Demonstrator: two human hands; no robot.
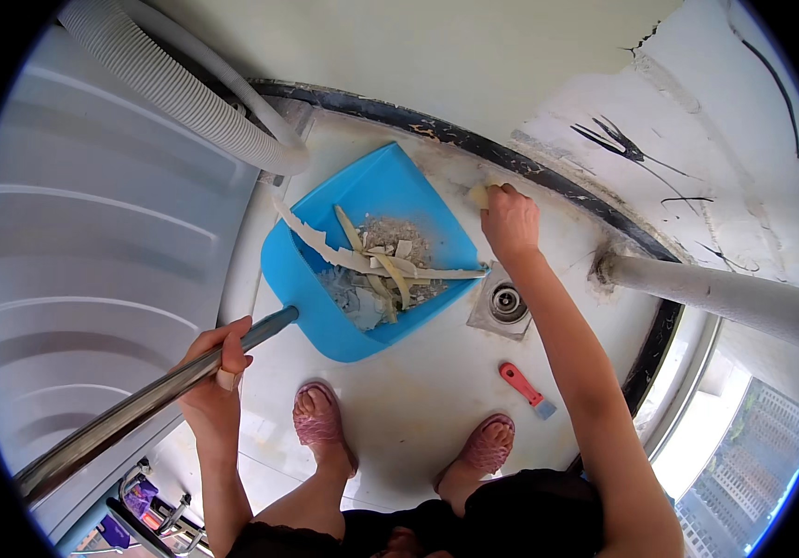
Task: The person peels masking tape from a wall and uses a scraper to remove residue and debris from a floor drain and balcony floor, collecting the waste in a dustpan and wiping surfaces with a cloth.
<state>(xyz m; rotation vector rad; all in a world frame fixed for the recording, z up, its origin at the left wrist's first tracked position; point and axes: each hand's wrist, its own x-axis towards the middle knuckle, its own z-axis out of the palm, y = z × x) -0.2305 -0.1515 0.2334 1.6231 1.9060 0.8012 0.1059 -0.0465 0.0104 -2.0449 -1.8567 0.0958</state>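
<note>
My left hand [221, 363] grips the shiny metal handle [155, 397] of a blue plastic dustpan [340, 342]. The dustpan rests on the pale tiled floor and holds grey dust, broken flakes and long peeled strips [343, 258]; one strip sticks out over its left rim. My right hand [513, 217] reaches down to the floor right of the dustpan, close to the black skirting. Its fingers are closed on a small yellowish piece [479, 196], partly hidden by them; what it is I cannot tell. A scraper with a red handle [521, 383] lies on the floor near my right foot.
A square metal floor drain [504, 300] sits beside the dustpan. White corrugated hoses [190, 91] hang at upper left by a white ribbed panel [106, 209]. Black skirting [546, 171] edges the damaged wall. A white pipe [706, 286] is at right. My sandaled feet [319, 418] stand below.
</note>
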